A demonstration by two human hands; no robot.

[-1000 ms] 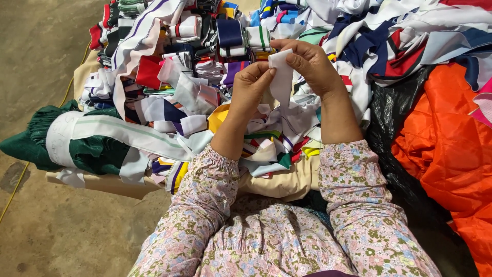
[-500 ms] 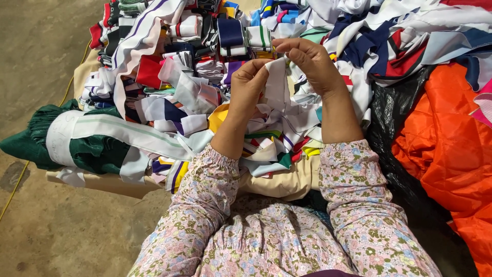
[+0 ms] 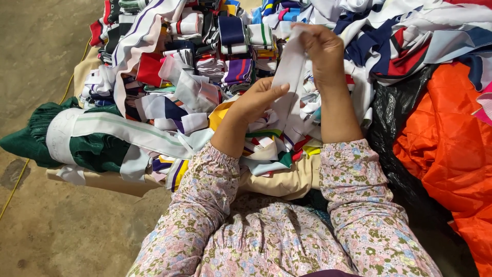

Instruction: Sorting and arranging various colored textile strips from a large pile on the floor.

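Concrete floor (image 3: 46,61) beneath a scrap heap (image 3: 205,66); both hands' fingers pinch one white strip (image 3: 289,77) (right hand (image 3: 323,48) closed above, left hand (image 3: 256,100) closed below).

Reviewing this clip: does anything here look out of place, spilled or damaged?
Nothing stands out. Both hands, left hand and right hand, hold a pale fabric strip above a jumbled heap of striped fabric pieces; no visible tears or spills.
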